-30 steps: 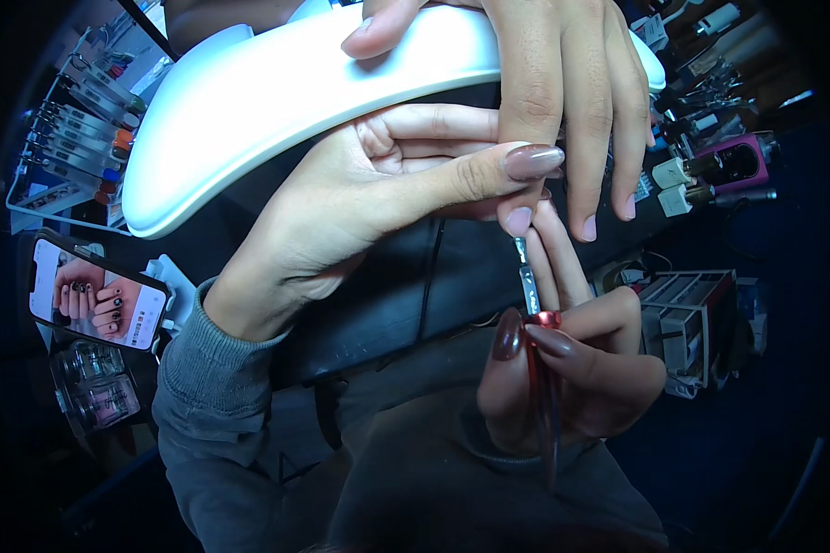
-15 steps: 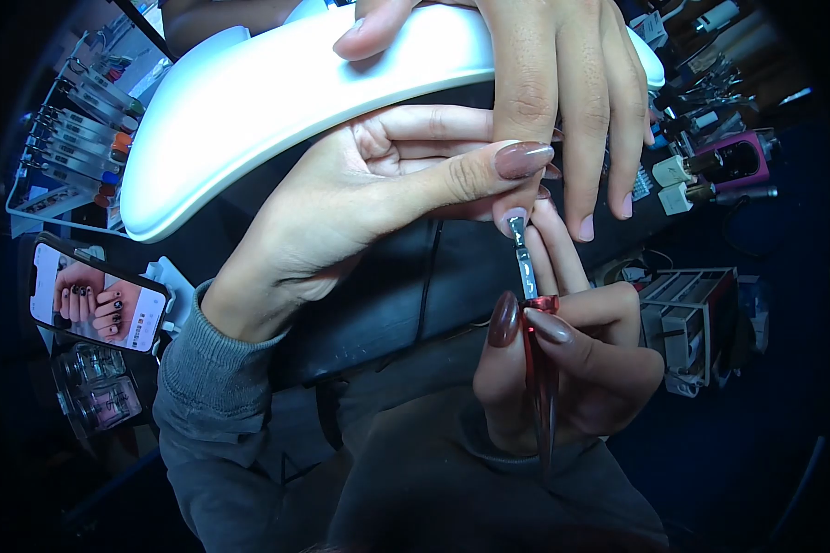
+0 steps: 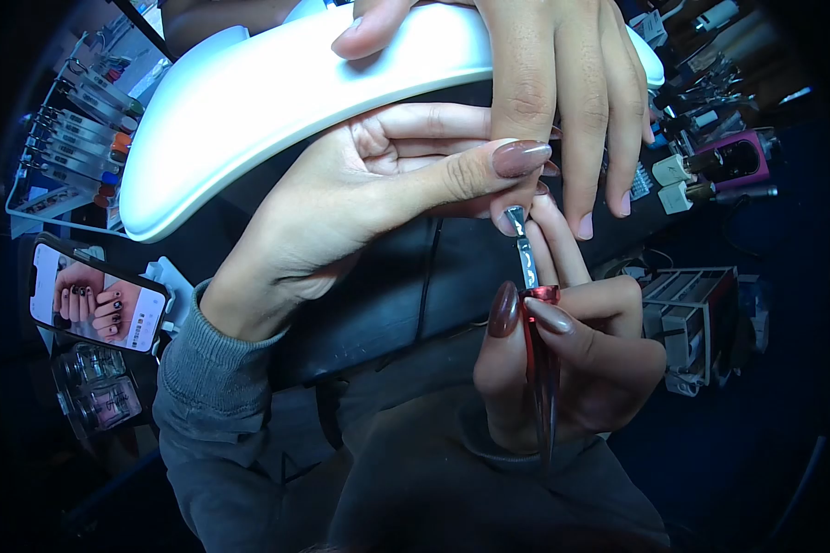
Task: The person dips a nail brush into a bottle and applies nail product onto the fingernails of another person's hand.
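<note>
My left hand (image 3: 341, 198) pinches the index finger of another person's hand (image 3: 563, 83), with my thumb lying across it near the tip. Between the thumb and fingers of my right hand (image 3: 572, 350) is a nail polish brush (image 3: 542, 369) with a red, tapering handle. Its flat bristle tip touches the fingernail (image 3: 510, 221) of the held finger. Several other fingers of that person hang spread to the right, and their thumb rests on the white curved lamp (image 3: 314, 83).
At the left, a phone (image 3: 97, 293) showing painted nails leans on a white stand, with small glass jars (image 3: 106, 401) below. A wire rack (image 3: 74, 147) holds nail swatches. On the right are a pink device (image 3: 738, 158), small bottles (image 3: 678, 195) and a drawer box (image 3: 696, 323).
The brush tip has moved slightly up and left over the nail, my right hand shifting a little with it. My left hand keeps its hold on the finger.
</note>
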The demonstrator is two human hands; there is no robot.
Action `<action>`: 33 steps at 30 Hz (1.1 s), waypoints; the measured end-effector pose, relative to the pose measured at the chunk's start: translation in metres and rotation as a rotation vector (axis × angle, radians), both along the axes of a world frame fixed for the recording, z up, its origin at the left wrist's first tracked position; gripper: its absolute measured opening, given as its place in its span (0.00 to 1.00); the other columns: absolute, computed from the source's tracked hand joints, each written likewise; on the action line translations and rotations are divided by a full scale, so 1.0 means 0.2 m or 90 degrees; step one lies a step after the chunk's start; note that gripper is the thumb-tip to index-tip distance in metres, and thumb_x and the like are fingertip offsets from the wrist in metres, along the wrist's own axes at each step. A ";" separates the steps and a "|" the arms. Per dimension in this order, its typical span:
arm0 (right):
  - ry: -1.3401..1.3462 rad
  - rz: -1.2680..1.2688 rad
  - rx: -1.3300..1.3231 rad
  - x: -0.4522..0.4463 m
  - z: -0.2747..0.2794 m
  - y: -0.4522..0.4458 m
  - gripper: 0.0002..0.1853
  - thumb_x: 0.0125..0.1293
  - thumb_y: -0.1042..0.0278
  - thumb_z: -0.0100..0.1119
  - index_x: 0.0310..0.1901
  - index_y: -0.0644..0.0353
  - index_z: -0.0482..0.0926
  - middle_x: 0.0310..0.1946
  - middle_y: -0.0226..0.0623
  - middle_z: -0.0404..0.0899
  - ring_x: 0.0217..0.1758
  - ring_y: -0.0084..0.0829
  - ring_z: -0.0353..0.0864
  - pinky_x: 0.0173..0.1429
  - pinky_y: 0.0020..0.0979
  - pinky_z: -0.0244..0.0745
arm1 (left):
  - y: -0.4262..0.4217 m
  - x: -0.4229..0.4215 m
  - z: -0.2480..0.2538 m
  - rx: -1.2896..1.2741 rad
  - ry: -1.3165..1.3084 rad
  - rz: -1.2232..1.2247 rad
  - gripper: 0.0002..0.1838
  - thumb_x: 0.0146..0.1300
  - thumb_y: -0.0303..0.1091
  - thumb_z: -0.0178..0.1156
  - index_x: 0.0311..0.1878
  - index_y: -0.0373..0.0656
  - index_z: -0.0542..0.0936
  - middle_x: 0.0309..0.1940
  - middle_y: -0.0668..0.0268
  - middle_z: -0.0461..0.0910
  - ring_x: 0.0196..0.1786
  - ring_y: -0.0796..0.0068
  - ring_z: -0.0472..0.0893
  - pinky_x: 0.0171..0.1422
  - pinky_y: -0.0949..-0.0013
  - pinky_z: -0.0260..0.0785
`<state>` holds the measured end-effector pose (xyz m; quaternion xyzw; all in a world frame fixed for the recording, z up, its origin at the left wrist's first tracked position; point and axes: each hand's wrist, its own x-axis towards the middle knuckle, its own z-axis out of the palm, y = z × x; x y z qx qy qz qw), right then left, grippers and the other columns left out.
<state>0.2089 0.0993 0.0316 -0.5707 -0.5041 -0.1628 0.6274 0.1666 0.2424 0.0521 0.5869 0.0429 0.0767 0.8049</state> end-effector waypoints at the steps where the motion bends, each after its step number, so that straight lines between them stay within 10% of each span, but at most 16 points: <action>1: -0.029 0.004 -0.038 0.01 -0.01 -0.01 0.10 0.52 0.76 0.52 0.33 0.68 0.62 0.22 0.41 0.61 0.22 0.27 0.68 0.44 0.42 0.71 | 0.00 0.00 0.00 0.001 -0.001 -0.001 0.18 0.53 0.39 0.56 0.43 0.38 0.72 0.39 0.60 0.74 0.41 0.73 0.76 0.48 0.73 0.68; 33: 0.153 -0.042 0.020 -0.07 0.03 0.01 0.14 0.40 0.82 0.60 0.32 0.57 0.74 0.22 0.37 0.64 0.37 0.50 0.74 0.44 0.50 0.69 | 0.00 0.00 0.00 -0.010 -0.004 0.015 0.16 0.52 0.35 0.58 0.42 0.38 0.73 0.36 0.59 0.75 0.39 0.73 0.77 0.47 0.75 0.68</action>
